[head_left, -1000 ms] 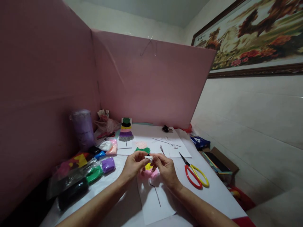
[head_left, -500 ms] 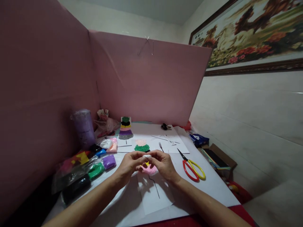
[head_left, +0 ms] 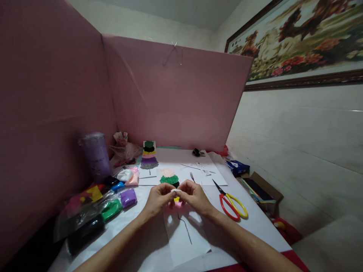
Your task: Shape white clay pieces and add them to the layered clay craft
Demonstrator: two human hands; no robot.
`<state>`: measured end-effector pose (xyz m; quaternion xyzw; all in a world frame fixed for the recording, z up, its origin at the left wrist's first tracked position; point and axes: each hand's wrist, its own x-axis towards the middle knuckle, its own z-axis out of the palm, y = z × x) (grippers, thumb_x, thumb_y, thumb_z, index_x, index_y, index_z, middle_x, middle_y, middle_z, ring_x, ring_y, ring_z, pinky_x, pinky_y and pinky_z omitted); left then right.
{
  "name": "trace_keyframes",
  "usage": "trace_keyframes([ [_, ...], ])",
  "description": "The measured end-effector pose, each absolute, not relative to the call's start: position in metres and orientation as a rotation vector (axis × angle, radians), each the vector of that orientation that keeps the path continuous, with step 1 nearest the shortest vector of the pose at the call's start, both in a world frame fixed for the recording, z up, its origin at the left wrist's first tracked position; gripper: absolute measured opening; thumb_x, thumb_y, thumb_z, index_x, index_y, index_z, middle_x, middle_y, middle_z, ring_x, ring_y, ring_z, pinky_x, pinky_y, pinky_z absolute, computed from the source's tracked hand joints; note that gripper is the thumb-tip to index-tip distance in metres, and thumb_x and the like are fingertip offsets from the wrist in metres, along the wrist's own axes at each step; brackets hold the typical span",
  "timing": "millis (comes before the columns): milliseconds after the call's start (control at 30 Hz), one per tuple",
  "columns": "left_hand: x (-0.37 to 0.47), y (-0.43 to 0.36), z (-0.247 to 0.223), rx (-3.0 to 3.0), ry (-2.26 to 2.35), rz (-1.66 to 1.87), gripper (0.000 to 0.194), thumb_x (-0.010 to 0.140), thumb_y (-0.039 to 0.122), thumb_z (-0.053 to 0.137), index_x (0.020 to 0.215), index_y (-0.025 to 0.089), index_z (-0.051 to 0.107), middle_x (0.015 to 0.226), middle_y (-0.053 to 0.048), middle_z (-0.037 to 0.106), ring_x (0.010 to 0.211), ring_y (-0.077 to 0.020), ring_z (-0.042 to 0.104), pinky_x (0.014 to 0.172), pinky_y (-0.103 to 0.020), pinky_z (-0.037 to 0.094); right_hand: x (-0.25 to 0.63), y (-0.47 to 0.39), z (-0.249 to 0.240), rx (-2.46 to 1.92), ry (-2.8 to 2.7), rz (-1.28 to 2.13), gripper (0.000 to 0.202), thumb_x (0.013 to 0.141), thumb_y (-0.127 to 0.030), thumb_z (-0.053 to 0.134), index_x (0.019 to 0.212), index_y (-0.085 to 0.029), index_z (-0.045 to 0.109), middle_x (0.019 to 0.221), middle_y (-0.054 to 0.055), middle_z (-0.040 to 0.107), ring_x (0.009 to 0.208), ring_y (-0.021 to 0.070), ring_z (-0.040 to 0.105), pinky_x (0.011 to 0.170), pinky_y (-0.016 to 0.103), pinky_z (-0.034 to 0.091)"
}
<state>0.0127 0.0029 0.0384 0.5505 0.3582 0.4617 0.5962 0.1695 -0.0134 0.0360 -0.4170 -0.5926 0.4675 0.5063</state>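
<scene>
Between the fingertips of my left hand (head_left: 159,197) and my right hand (head_left: 194,195) is a small piece of white modelling clay (head_left: 175,190). Both hands pinch it, thumbs and forefingers close together. Just below and behind them lies a white sheet of paper (head_left: 181,241) with a thin dark stem line drawn on it. Bands of pink, yellow, black, green and pale peach clay (head_left: 169,179) run up the sheet above the stem, partly covered by my hands.
Scissors (head_left: 233,206) with red and yellow handles lie at right, a small fork (head_left: 192,176) beyond my hands. Bagged clay, including a purple pack (head_left: 128,197), sits at left before a purple cup (head_left: 96,156). A finished banded clay picture (head_left: 149,155) lies farther back.
My hands have shifted slightly and the white clay between them now looks narrower. More of the black band shows behind the fingers. The camera view has moved a little.
</scene>
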Motion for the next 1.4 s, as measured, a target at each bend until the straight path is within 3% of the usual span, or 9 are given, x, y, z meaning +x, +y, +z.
trace_keyframes([
  [167,0.016,0.0,0.029,1.177,0.898,1.061,0.031,0.056,0.036,0.081,0.063,0.011,0.064,0.05,-0.002,0.06,0.04,-0.0112,0.051,0.042,-0.023,0.039,0.164,-0.013,0.02,-1.046,-1.344,1.054,0.019,0.07,-0.024,0.072,0.064,-0.017,0.056,0.057,-0.005,0.054,0.051,0.0088,0.048,0.047,0.02,0.037],
  [267,0.017,0.0,0.028,1.08,0.919,1.052,0.027,0.058,0.033,0.079,0.063,0.012,0.062,0.046,0.001,0.056,0.036,-0.0095,0.047,0.038,-0.021,0.035,0.163,-0.014,0.02,-1.002,-1.234,1.13,0.02,0.069,-0.025,0.071,0.062,-0.018,0.053,0.052,-0.006,0.051,0.046,0.008,0.045,0.044,0.02,0.035],
  [567,0.013,0.009,0.024,0.867,0.999,1.176,0.02,0.061,0.026,0.076,0.067,0.013,0.061,0.046,0.005,0.053,0.036,-0.0043,0.04,0.037,-0.016,0.027,0.171,-0.003,0.017,-1.024,-0.985,1.129,0.012,0.067,-0.021,0.068,0.065,-0.017,0.056,0.047,-0.006,0.053,0.042,0.0079,0.046,0.042,0.019,0.038],
  [700,0.01,0.015,0.022,0.779,1.012,1.246,0.027,0.061,0.026,0.078,0.08,0.015,0.062,0.056,0.004,0.06,0.039,-0.0057,0.047,0.039,-0.017,0.034,0.177,0.005,0.012,-1.076,-0.944,1.062,0.014,0.069,-0.024,0.069,0.067,-0.018,0.057,0.049,-0.006,0.053,0.043,0.008,0.046,0.04,0.018,0.038],
  [867,0.006,0.02,0.019,0.777,0.994,1.245,0.029,0.06,0.03,0.081,0.075,0.014,0.062,0.057,0.003,0.061,0.04,-0.0058,0.048,0.039,-0.017,0.035,0.18,0.011,0.008,-1.111,-1.031,1.012,0.02,0.074,-0.032,0.07,0.073,-0.017,0.057,0.052,-0.006,0.054,0.043,0.0078,0.047,0.041,0.019,0.041],
  [1033,0.006,0.019,0.022,0.775,0.976,1.124,0.037,0.058,0.034,0.083,0.085,0.014,0.068,0.054,0.003,0.059,0.043,-0.0064,0.05,0.044,-0.018,0.04,0.181,0.008,0.007,-1.057,-1.134,1.132,0.03,0.075,-0.041,0.072,0.086,-0.017,0.059,0.07,-0.001,0.06,0.045,0.0086,0.052,0.037,0.02,0.042],
  [1133,0.009,0.017,0.021,0.829,0.963,1.098,0.04,0.057,0.034,0.084,0.089,0.013,0.069,0.059,0.0,0.064,0.046,-0.0084,0.054,0.045,-0.019,0.041,0.179,0.002,0.006,-1.013,-1.224,1.173,0.03,0.075,-0.039,0.073,0.091,-0.018,0.059,0.08,0.001,0.062,0.051,0.0103,0.056,0.04,0.022,0.045],
  [1267,0.012,0.015,0.018,0.989,0.917,1.06,0.047,0.058,0.033,0.083,0.098,0.013,0.068,0.069,-0.005,0.068,0.048,-0.0134,0.058,0.043,-0.023,0.043,0.175,-0.007,0.007,-0.968,-1.327,1.15,0.024,0.076,-0.032,0.073,0.092,-0.02,0.061,0.077,0.0,0.062,0.059,0.0126,0.058,0.052,0.024,0.048],
  [1400,0.013,0.014,0.015,1.145,0.894,0.997,0.032,0.063,0.032,0.079,0.084,0.01,0.07,0.064,-0.006,0.068,0.049,-0.0137,0.058,0.045,-0.024,0.043,0.172,-0.012,0.01,-0.981,-1.404,1.077,0.016,0.075,-0.025,0.072,0.086,-0.02,0.063,0.076,0.0,0.064,0.065,0.0143,0.06,0.061,0.027,0.049],
])
